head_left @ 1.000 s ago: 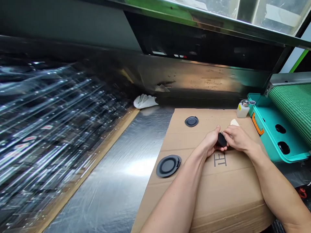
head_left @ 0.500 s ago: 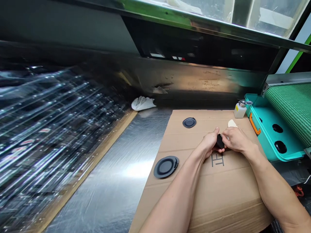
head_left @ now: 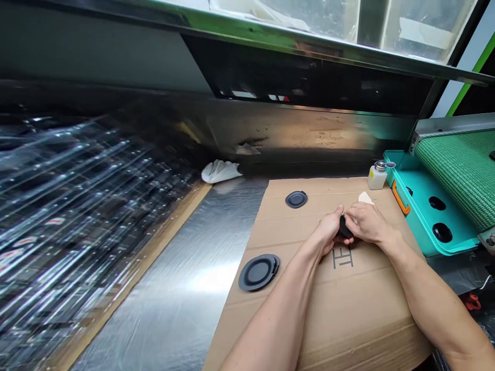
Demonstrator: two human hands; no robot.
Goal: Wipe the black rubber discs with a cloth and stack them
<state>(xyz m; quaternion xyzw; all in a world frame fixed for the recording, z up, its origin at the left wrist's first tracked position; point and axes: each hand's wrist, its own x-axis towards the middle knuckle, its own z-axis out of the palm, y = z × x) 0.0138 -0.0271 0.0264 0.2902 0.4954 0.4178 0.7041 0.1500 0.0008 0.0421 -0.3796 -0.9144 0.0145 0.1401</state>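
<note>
showing narrower between hands [head_left: 365, 221]: black piece [head_left: 345, 228]

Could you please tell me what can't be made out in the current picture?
All in the head view:
- Black piece: mostly covered by the left hand and right hand.
- White item: lower part hidden behind the right hand.
- Teal bin: far side covered by the green belt.
- Dark item on the belt: cut off by the right edge.
- Bottle: label print too small.
</note>
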